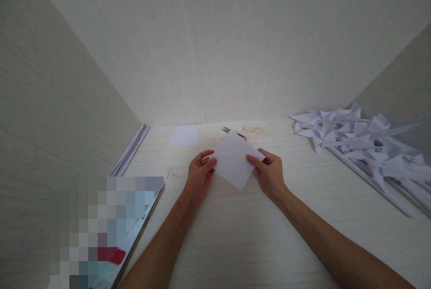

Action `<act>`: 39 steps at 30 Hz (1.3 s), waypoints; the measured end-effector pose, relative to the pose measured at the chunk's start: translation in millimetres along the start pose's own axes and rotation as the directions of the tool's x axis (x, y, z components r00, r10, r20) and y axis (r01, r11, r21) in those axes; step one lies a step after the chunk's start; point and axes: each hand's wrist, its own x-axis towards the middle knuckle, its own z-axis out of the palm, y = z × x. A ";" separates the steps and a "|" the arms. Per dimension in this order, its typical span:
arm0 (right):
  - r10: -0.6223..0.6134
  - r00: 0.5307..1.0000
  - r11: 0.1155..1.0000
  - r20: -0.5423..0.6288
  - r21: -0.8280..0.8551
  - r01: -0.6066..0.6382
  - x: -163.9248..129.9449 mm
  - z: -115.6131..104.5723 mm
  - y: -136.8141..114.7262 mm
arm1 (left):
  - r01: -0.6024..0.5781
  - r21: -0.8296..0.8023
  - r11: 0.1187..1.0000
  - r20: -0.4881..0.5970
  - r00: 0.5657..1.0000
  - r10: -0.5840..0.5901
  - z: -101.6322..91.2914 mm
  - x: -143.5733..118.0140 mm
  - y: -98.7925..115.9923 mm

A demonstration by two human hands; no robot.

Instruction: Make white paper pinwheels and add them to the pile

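Observation:
A square sheet of white paper [234, 158] is held up over the table, turned so its corners point left, right, up and down. My left hand [201, 170] pinches its left corner between thumb and fingers. At the opposite corner my right hand [268, 167] grips the paper, thumb on top and fingers beneath. Just behind the sheet lie scissors [226, 130], their blades pointing left and their handles partly hidden by the paper. Another white sheet [184, 135] rests flat at the back left.
Folded white paper pinwheels [357, 136] are heaped at the right, over rolled paper sticks [373, 183]. More paper rolls [131, 149] lean along the left wall. Small bits [252, 130] lie near the back wall, others [173, 171] left of my hand. A partly blurred panel [141, 221] stands front left.

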 end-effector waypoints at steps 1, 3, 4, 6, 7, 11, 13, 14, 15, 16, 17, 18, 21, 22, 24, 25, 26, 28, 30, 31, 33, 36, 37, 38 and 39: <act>-0.012 1.000 0.999 0.000 -0.032 0.012 -0.2 -0.9 0.9 | 0.002 -0.005 1.000 0.010 1.000 -0.002 -0.3 0.1 0.2; -0.044 0.999 0.994 -0.008 -0.100 0.043 -0.7 -2.3 2.0 | 0.006 -0.014 1.000 0.028 1.000 -0.006 -0.5 0.2 0.4; -0.071 0.997 0.988 -0.015 -0.140 0.068 -0.8 -2.9 2.1 | 0.009 -0.021 1.000 0.034 0.999 -0.009 -0.5 0.1 0.5; -0.141 0.990 0.966 -0.029 -0.222 0.131 -0.8 -4.0 1.8 | 0.015 -0.042 0.999 0.040 0.999 -0.013 -0.4 0.0 0.5; -0.171 0.985 0.953 -0.029 -0.258 0.158 -0.6 -4.5 1.5 | 0.018 -0.055 0.998 0.042 0.999 -0.015 -0.5 -0.1 0.4; -0.189 0.982 0.938 0.010 -0.292 0.184 0.4 -4.3 0.3 | 0.027 -0.110 0.994 0.051 0.998 -0.021 -2.2 -0.2 -0.3; -0.136 0.990 0.969 0.037 -0.205 0.141 0.3 -2.2 -0.4 | 0.029 -0.154 0.988 0.051 0.998 -0.021 -3.7 0.1 -0.4; -0.096 0.994 0.985 0.056 -0.136 0.103 -0.1 -0.6 -1.1 | 0.033 -0.178 0.984 0.047 0.999 -0.025 -4.5 0.3 -0.2; -0.051 0.996 0.997 0.077 -0.062 0.056 -0.5 1.2 -2.0 | 0.038 -0.202 0.979 0.038 0.999 -0.031 -5.1 0.7 0.2; -0.006 0.996 1.000 0.092 0.011 0.005 -1.0 3.0 -3.1 | 0.039 -0.225 0.974 0.025 0.999 -0.034 -5.4 1.1 0.7; 0.036 0.994 0.997 0.099 0.072 -0.043 -1.5 4.8 -4.5 | 0.032 -0.245 0.969 0.007 0.999 -0.031 -5.3 1.5 1.3; 0.071 0.993 0.990 0.094 0.118 -0.082 -1.9 6.5 -6.1 | 0.018 -0.260 0.965 -0.010 1.000 -0.021 -4.8 1.9 1.9; 0.146 0.989 0.966 0.015 0.212 -0.146 -2.1 10.1 -10.8 | -0.002 -0.250 0.968 -0.007 1.000 0.001 -1.1 2.1 2.0; 0.159 0.987 0.960 -0.010 0.234 -0.153 -1.9 11.0 -12.1 | 0.008 -0.222 0.975 0.015 1.000 -0.004 0.6 1.6 1.0; 0.174 0.984 0.952 -0.032 0.259 -0.160 -1.5 12.2 -14.0 | 0.042 -0.130 0.991 0.077 0.997 -0.032 4.2 -0.1 -2.4; 0.177 0.984 0.951 -0.030 0.263 -0.163 -1.5 12.6 -14.6 | 0.054 -0.076 0.996 0.106 0.993 -0.046 5.7 -1.0 -4.6; 0.178 0.984 0.951 -0.024 0.263 -0.166 -1.7 12.9 -14.9 | 0.064 -0.021 0.998 0.131 0.989 -0.061 6.8 -1.9 -7.0; 0.177 0.984 0.951 -0.010 0.261 -0.168 -2.3 13.1 -15.1 | 0.077 0.074 0.994 0.154 0.984 -0.088 7.7 -3.1 -11.3; 0.168 0.986 0.951 0.000 0.263 -0.162 -2.9 12.7 -14.8 | 0.075 0.144 0.987 0.146 0.985 -0.097 6.8 -3.3 -14.1; 0.162 0.987 0.952 0.002 0.263 -0.157 -3.1 12.4 -14.5 | 0.066 0.176 0.982 0.139 0.986 -0.091 5.9 -3.2 -14.8; 0.154 0.988 0.955 0.001 0.257 -0.149 -3.0 11.8 -13.7 | 0.037 0.237 0.971 0.144 0.987 -0.072 3.8 -2.7 -15.3; 0.157 0.988 0.961 -0.006 0.231 -0.152 -2.1 10.8 -12.1 | -0.011 0.282 0.959 0.184 0.982 -0.043 1.7 -2.4 -14.8; 0.158 0.987 0.963 -0.009 0.220 -0.153 -1.7 10.5 -11.6 | -0.020 0.279 0.960 0.198 0.980 -0.037 1.4 -2.5 -14.6; 0.157 0.987 0.966 -0.014 0.209 -0.151 -1.3 10.1 -11.2 | -0.024 0.274 0.961 0.208 0.977 -0.035 1.2 -2.6 -14.4; 0.154 0.988 0.969 -0.019 0.199 -0.147 -0.8 9.6 -10.8 | -0.029 0.274 0.961 0.215 0.976 -0.032 1.1 -2.7 -14.3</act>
